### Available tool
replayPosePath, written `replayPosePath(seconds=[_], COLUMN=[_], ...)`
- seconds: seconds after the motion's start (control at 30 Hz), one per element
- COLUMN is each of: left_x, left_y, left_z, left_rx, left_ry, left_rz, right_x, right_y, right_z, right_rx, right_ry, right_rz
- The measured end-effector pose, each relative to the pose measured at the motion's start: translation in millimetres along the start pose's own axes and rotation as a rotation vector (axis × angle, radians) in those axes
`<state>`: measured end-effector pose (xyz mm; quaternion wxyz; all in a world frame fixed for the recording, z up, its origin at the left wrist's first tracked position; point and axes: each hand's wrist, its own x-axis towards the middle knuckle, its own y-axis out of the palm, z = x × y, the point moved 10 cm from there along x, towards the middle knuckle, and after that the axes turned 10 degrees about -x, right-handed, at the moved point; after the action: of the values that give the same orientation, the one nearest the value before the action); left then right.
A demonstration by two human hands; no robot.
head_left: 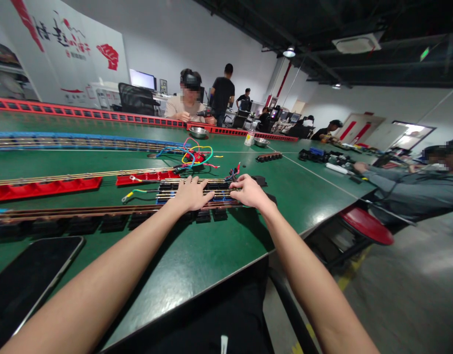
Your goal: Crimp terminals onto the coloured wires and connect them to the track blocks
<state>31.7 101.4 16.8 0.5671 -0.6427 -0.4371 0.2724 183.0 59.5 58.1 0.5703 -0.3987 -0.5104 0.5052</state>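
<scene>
My left hand (191,193) lies with its fingers spread over a short assembly of copper-coloured metal strips (223,193) set in black and blue plastic holders. Thumb and fingers of my right hand (248,191) are curled together at the right end of those strips; whatever is between the fingertips is hidden. A small bundle of dark and red wires (233,173) rises just beyond the right fingertips. Left of my left hand, a green-yellow wire with a ring terminal (127,196) sticks out. Nearer me, long brown strips (82,212) run leftward on black supports.
A phone (31,275) lies at the front left. Red holders (45,189), a blue-sided rail (82,141) and coloured looped wires (197,156) are on the green table (197,260). Farther back stand metal bowls (199,132) and a bottle (249,136). Other people sit across and right.
</scene>
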Motion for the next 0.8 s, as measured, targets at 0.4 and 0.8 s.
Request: replayPosePath(seconds=[0.4,0.8], left_x=[1,-2], left_y=[-0.1,-1.7], left_z=[1,-1], left_rx=[-0.004,0.011], left_ry=[-0.009,-0.028], left_rz=[-0.019,0.001], right_x=[-8,-2], right_y=[1,-8], right_z=[12,-14], right_rx=[-0.181,0.185], right_ry=[0.008,-0.063], right_rz=[-0.005,-0.286])
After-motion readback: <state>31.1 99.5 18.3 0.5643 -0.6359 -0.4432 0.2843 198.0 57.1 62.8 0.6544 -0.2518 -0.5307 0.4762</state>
